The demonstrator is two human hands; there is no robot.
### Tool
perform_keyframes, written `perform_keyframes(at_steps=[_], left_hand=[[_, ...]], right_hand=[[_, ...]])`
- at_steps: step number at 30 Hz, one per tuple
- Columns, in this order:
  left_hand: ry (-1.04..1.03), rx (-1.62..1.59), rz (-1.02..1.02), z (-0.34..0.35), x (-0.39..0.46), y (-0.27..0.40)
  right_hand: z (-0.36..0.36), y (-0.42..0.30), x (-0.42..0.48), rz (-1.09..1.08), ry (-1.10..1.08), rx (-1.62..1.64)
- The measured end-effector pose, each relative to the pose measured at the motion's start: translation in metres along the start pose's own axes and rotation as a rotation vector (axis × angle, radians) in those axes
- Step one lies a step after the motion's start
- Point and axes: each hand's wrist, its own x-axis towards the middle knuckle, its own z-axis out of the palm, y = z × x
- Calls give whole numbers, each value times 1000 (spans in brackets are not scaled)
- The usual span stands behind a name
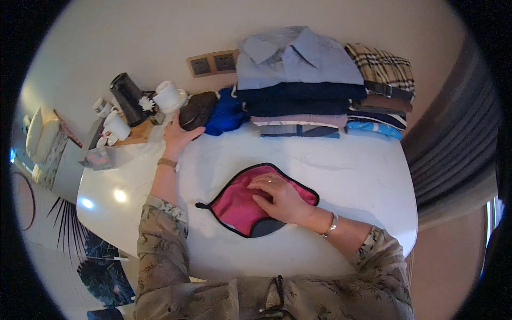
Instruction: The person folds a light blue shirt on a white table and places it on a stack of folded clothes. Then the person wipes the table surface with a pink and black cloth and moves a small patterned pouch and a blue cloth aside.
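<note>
A pink cloth with black edging and a small loop [236, 200] lies on the white table, one rounded part at its lower edge showing dark grey. On its upper right part rests my right hand [280, 198], fingers loosely bent, with a ring and a bracelet at the wrist. Farther back at the left, my left hand [180, 134] reaches to a dark brown bundled item [197, 111], thumb and fingers spread around its near side; whether it grips the item is unclear. Crumpled blue fabric [227, 113] touches the brown item on its right.
Stacked folded clothes [300, 96] stand along the wall, beside a second pile topped by a plaid cloth [382, 64]. At the back left are a black cylinder [128, 98], white cups [117, 126], a white flower [147, 103] and a clear box [99, 158]. Curtains hang at the right.
</note>
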Motion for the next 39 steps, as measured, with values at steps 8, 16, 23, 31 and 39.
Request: perform_keyframes(at_steps=[8,16,23,31,39], left_hand=[[49,-80,-3,-1,-7,2],[-11,-469,47,-11,0,4],[-35,-687,-141,-40,-32,16],[-129,-639,-208,-96,-121,15],[-120,-159,163,-118,-215,23]], right_hand=[[-3,-3,-2,40,-32,11],[-2,3,-3,3,-6,22],[4,10,1,-62,52,60],[6,12,-1,-35,75,60],[5,10,1,-18,61,56]])
